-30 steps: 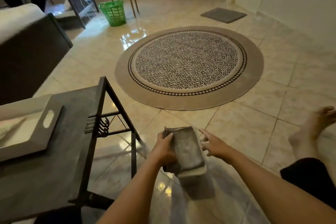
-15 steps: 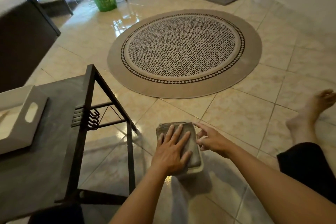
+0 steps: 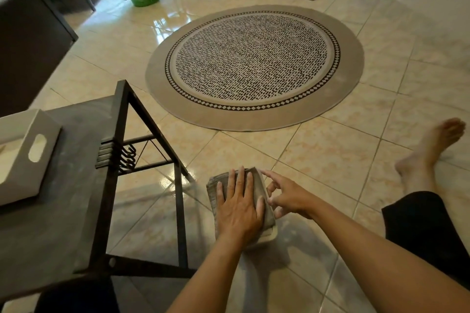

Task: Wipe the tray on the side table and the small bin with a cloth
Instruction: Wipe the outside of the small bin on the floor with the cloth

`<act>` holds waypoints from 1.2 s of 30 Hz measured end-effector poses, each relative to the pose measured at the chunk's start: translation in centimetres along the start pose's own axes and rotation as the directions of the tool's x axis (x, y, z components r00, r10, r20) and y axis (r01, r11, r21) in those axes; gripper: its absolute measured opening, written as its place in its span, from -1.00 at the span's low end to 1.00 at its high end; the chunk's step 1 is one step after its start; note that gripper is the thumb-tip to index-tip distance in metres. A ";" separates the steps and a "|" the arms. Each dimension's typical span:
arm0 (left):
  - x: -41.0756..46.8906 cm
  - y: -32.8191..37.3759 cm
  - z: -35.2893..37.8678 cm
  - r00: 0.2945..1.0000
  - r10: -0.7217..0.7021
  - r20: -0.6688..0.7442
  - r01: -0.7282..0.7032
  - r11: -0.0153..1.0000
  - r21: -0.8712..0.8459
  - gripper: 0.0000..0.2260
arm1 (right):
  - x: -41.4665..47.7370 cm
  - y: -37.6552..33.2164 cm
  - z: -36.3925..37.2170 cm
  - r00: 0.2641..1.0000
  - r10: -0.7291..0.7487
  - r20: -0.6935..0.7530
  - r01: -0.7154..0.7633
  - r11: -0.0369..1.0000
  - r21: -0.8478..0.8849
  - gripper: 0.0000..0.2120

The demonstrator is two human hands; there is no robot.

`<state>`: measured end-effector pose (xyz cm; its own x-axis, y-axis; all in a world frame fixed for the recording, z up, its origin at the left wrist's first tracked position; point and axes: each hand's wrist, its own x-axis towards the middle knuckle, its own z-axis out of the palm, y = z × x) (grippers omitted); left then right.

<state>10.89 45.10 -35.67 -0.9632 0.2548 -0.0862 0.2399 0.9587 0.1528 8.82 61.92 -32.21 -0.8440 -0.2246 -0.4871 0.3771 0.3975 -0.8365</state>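
I see glossy beige floor tiles (image 3: pixel 330 155) carrying a round woven rug (image 3: pixel 254 66) with a speckled black-and-white centre and a plain tan border, and at the left a dark side table (image 3: pixel 63 211) on a black metal frame bearing the boxy grey tray (image 3: pixel 28 160) with its oval handle slot. Just right of the table, on the tiles, I make out the small bin (image 3: pixel 270 235), only a pale rim peeping from under a folded, ribbed grey cloth (image 3: pixel 264 195). My left hand (image 3: pixel 239 208) lies flat on that cloth with fingers spread, gripping nothing, while my right hand (image 3: pixel 287 195) touches the bin's right side with loosely curled, parted fingers.
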 end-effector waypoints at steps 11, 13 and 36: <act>-0.5 -0.8 -0.2 0.999 -0.050 0.002 0.050 0.999 -0.023 -0.40 | 0.2 -0.7 0.0 0.999 0.040 0.021 -0.039 0.999 -0.027 -0.14; -0.5 -0.2 0.1 0.999 -0.037 0.018 0.037 0.999 -0.029 -0.39 | 0.3 -0.8 -0.2 0.998 0.050 0.034 -0.050 0.998 -0.027 -0.12; 0.8 1.1 -0.5 0.997 -0.059 0.049 0.062 0.997 -0.050 -0.42 | 0.7 -0.6 -0.1 0.999 0.039 0.028 -0.041 0.998 0.055 -0.20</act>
<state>10.35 46.24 -35.11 -0.9685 0.2036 -0.1433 0.1739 0.9651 0.1957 7.95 61.60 -32.00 -0.8173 -0.2339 -0.5266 0.4315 0.3571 -0.8284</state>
